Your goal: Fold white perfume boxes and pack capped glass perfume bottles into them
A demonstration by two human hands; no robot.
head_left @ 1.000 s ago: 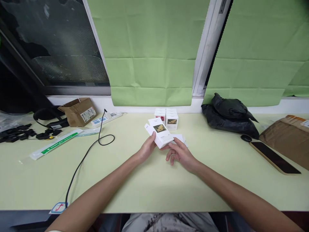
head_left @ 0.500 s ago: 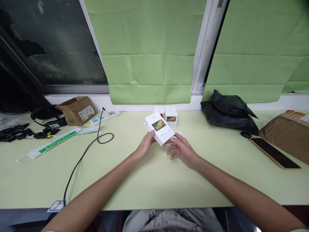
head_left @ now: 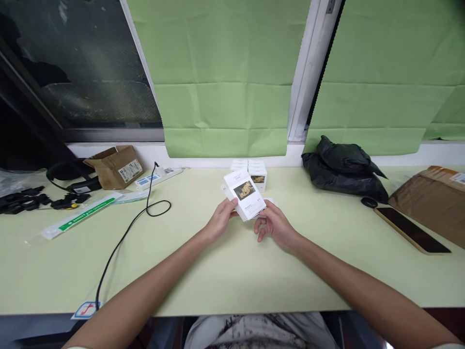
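In the middle of the head view I hold up a thin white carton (head_left: 250, 203) with a photo of yellow flowers and small print on its front. It is tilted, and its upper left edge looks split into layers. My left hand (head_left: 220, 218) pinches the lower left side, thumb on the front. My right hand (head_left: 275, 223) grips the lower right corner between thumb and index finger, with its other fingers curled loosely below. Just behind stand several small white boxes (head_left: 259, 180), one showing a similar flower photo. A white piece on the table shows partly behind my right hand.
At left lie a black cable (head_left: 125, 237), a green-and-white packet (head_left: 87, 213), a power strip (head_left: 160, 177) and an open brown box (head_left: 118, 167). To the right are a black plastic bag (head_left: 343, 167), a phone (head_left: 412, 230) and a brown parcel (head_left: 432, 203).
The carton has shifted slightly right and turned a little more upright, and its top part now looks bent back. Both hands have moved a little to the right with it, still holding on.
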